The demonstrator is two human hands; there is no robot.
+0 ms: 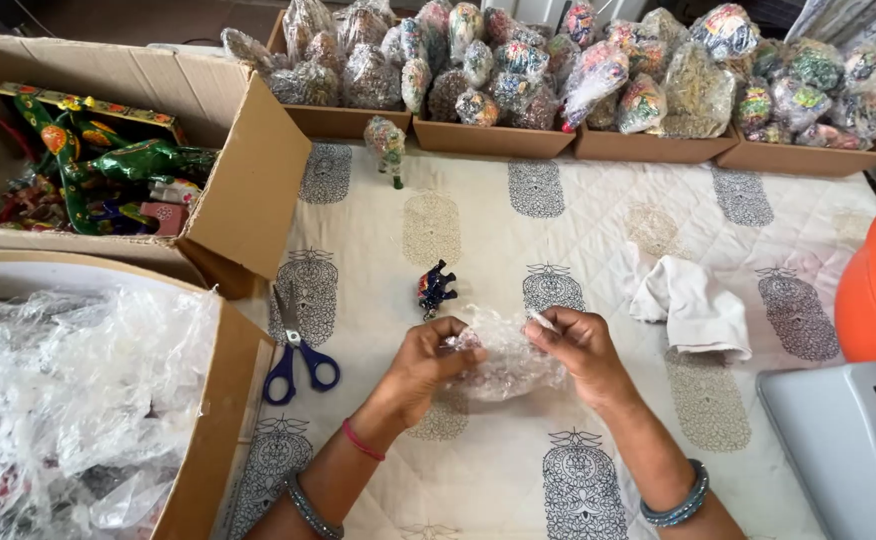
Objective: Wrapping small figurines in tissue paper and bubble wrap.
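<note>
Both of my hands hold a bundle of clear bubble wrap (506,352) low over the printed cloth. My left hand (430,358) grips its left side. My right hand (576,346) pinches its right edge, with a small white strip showing between the fingers. What is inside the wrap is hidden. A small dark blue painted elephant figurine (435,288) stands on the cloth just beyond my left hand. Another painted elephant (388,145) stands farther back near the boxes.
Blue-handled scissors (293,358) lie left of my hands. Cardboard boxes (258,190) at left hold painted figurines and plastic wrap (68,390). Trays of wrapped figurines (518,70) line the far edge. A white cloth (693,305), an orange tub (873,290) and a grey object (838,440) sit at right.
</note>
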